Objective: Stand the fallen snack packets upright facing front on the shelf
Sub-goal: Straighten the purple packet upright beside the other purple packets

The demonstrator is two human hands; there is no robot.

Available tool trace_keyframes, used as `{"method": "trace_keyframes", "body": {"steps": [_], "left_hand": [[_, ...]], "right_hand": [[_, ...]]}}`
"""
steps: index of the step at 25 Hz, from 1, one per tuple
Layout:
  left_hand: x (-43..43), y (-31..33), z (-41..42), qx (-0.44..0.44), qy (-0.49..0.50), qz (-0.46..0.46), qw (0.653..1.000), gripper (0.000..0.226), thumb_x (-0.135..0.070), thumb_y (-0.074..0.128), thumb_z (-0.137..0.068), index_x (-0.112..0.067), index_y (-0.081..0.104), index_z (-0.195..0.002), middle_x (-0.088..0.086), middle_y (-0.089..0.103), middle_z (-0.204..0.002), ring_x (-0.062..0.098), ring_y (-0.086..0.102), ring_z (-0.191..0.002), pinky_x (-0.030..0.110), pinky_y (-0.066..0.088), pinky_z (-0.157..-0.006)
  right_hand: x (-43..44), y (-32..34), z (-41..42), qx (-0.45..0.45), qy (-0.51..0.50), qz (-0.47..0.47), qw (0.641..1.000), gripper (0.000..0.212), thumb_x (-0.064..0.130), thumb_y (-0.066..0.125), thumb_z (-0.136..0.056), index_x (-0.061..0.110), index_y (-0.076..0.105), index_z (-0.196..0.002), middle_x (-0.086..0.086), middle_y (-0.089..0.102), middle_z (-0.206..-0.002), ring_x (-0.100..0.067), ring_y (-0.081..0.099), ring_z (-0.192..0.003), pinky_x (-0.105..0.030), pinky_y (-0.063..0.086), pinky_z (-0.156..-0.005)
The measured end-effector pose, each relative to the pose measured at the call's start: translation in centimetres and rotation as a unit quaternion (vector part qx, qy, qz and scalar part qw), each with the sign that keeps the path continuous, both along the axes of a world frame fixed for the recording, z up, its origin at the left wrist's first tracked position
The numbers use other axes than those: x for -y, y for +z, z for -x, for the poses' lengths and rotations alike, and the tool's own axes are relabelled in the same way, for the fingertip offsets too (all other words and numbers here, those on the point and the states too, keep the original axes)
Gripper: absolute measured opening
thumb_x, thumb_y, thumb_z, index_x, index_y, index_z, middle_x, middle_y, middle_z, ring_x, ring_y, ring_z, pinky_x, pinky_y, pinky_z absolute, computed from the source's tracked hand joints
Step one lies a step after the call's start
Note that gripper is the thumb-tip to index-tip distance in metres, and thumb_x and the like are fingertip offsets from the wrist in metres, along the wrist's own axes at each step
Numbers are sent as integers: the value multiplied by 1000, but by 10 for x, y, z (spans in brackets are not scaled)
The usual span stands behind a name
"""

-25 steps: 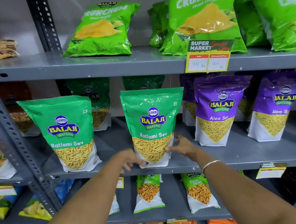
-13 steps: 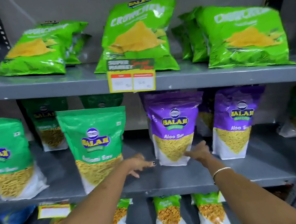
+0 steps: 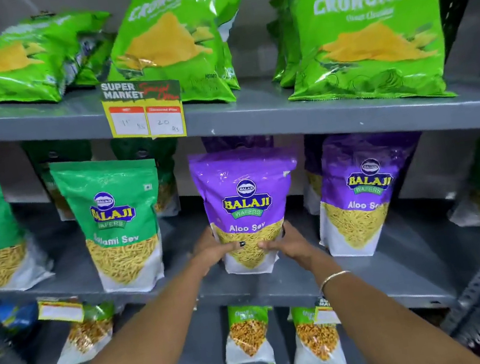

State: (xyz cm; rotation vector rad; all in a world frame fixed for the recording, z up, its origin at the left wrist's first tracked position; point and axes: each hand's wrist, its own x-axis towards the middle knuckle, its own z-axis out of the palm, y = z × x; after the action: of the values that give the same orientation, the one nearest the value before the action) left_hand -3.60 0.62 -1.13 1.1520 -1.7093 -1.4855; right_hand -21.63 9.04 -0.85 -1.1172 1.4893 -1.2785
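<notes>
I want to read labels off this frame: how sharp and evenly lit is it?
Head view: the Aloo Sev packet reads clearly; the Crunchem bags show glare and slight smear; the price tag digits blur; edges bow, lower shelves sit dim.

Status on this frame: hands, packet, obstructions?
Left hand and right hand grip purple Aloo Sev packet. Packet upright, front-facing. Nothing blocking.
</notes>
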Motion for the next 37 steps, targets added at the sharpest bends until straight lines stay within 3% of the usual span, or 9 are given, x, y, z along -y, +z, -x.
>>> {"method": "trace_keyframes", "body": {"steps": [3,7,14,18,22,26,31,35,37], "left_hand": [[-7,-11,-12,60,12,20,998,85,-47,84,-27,-22,62,-106,9,69,-119,25,64,-110,47,47,-102],[-20,-6,-21,172,26,38,984,108,-79,69,-11,-27,63,-105,0,71,-116,23,61,-114,48,40,-106],[-42,12,-26,203,23,34,978,97,-69,66,-21,-26,61,-108,0,70,-118,25,59,-116,49,37,-107],[-48,24,-30,234,-26,38,971,85,-53,81,-49,-22,52,-122,0,62,-127,25,57,-117,40,44,-102],[-51,49,-33,430,-183,-121,876,49,-43,63,-81,-10,51,-116,8,58,-117,20,55,-89,35,46,-94],[-61,66,4,492,-314,-164,795,35,-42,43,-92,-11,48,-79,5,57,-83,20,60,-84,43,40,-103],[-85,46,103,267,-285,-64,918,15,-29,52,-91,-14,52,-90,3,53,-94,10,56,-76,32,50,-73],[-88,34,188,114,-94,10,989,77,-14,69,-81,-3,24,-142,9,35,-143,24,38,-133,31,38,-98],[-79,25,217,47,-47,17,998,87,-6,79,-68,-2,29,-139,13,41,-140,27,40,-134,27,37,-97]], "right_hand": [[-18,2,-9,-12,-4,-21,1000,61,-10,72,-69,-6,46,-125,-17,60,-122,-12,65,-87,-16,58,-73],[-38,4,-19,-14,-22,-40,999,66,-5,74,-69,-1,44,-128,-23,56,-132,-35,56,-119,-48,45,-104],[-47,10,-29,-28,-6,-22,999,60,-15,63,-75,-8,39,-130,-27,52,-133,-24,55,-104,-8,56,-66],[-50,12,-28,-33,-27,-50,998,62,-7,65,-78,-5,35,-132,-22,52,-130,-25,53,-110,-12,55,-70],[-62,9,-8,-120,-121,-128,977,93,20,76,-73,-2,16,-141,-17,32,-148,-25,36,-132,-38,37,-108],[-90,9,48,-195,-227,-149,942,90,27,78,-70,-5,24,-136,-20,40,-142,-35,39,-131,-43,36,-108],[-109,15,134,-212,-325,-153,909,101,32,81,-65,-3,22,-138,-25,35,-142,-38,35,-133,-45,31,-112],[-95,8,196,-142,-256,-89,952,116,24,87,-57,-2,14,-144,-21,32,-148,-30,33,-137,-38,36,-112],[-84,2,214,-44,-171,-30,984,98,9,86,-55,-1,31,-135,-21,51,-135,-30,55,-119,-23,57,-83]]}}
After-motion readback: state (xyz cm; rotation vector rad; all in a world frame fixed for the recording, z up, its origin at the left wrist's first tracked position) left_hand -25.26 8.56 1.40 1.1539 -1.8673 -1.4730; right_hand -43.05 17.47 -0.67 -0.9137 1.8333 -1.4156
